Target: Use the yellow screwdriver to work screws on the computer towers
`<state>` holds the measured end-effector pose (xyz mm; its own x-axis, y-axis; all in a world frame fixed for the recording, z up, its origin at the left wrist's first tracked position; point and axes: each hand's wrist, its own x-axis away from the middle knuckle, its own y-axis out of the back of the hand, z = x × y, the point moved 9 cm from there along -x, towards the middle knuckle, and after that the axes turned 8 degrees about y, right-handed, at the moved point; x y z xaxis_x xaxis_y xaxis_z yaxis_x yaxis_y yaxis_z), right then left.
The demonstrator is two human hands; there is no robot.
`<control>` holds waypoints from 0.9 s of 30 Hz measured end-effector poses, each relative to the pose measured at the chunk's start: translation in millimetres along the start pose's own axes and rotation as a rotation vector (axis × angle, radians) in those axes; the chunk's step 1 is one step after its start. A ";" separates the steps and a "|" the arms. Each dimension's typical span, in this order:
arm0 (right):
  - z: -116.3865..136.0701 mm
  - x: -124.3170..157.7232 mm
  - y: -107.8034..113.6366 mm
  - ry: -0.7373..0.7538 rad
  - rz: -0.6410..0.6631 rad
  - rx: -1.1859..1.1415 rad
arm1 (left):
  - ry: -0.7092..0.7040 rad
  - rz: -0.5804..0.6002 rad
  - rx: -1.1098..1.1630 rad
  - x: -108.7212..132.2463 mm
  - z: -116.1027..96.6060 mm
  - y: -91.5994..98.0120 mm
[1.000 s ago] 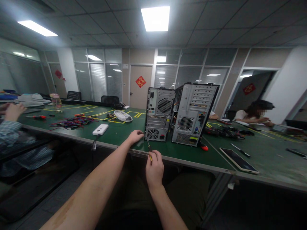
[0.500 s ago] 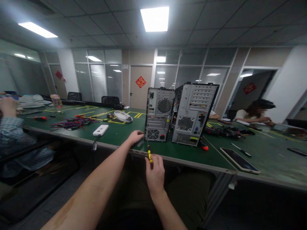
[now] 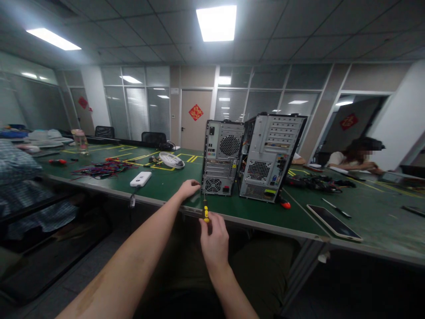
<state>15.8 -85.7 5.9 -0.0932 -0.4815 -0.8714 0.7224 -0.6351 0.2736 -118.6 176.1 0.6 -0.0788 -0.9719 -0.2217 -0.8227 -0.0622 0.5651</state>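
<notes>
One left hand point(image 3: 189, 189) sits at the lower left edge of the left computer case point(image 3: 218, 174), perhaps to steady it; whether its fingers clamp anything, I cannot tell. One screwdriver point(image 3: 206, 213) points at that edge, its handle end pinched by the right hand point(image 3: 215, 235) between thumb and fingers, probably for turning. The right computer case point(image 3: 257, 150) makes two, both upright on the green table point(image 3: 159, 184), backs toward the hands, likely for access.

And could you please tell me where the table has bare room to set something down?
Bare patches: between the white device and the left hand, and between the larger computer tower and the phone. Crowded: around the screwdriver, the thin wires and the black cables.
</notes>
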 end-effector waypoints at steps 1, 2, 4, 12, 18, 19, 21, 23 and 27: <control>-1.5 -0.1 0.6 -0.001 0.000 0.002 | 0.001 -0.001 -0.002 -0.3 0.3 0.0; -2.8 -0.1 1.3 -0.002 -0.002 0.003 | 0.001 -0.003 -0.004 -0.5 0.5 0.2; -4.3 0.4 2.9 0.003 -0.014 0.011 | -0.005 -0.008 -0.006 -0.6 0.3 0.6; 2.7 -1.8 4.4 0.000 -0.005 0.003 | -0.012 0.001 0.008 0.2 0.2 0.1; -1.5 -5.6 5.1 -0.070 0.031 -0.062 | -0.013 -0.008 0.006 0.5 -0.9 0.7; -2.2 -5.7 5.1 -0.069 0.034 -0.062 | -0.014 -0.008 0.005 0.6 -1.3 0.7; -2.4 -5.6 5.5 -0.052 0.032 -0.047 | -0.015 -0.010 0.000 1.0 -1.7 0.9; -2.0 -4.9 5.9 -0.031 0.024 -0.018 | -0.014 -0.016 -0.006 1.5 -2.2 1.4; -0.5 -3.3 6.1 -0.004 0.020 0.051 | -0.009 -0.020 -0.008 2.5 -2.8 2.0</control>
<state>20.9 -87.7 10.2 -0.0815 -0.4968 -0.8640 0.6881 -0.6552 0.3118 -118.9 172.9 3.4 -0.0675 -0.9683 -0.2406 -0.8196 -0.0838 0.5668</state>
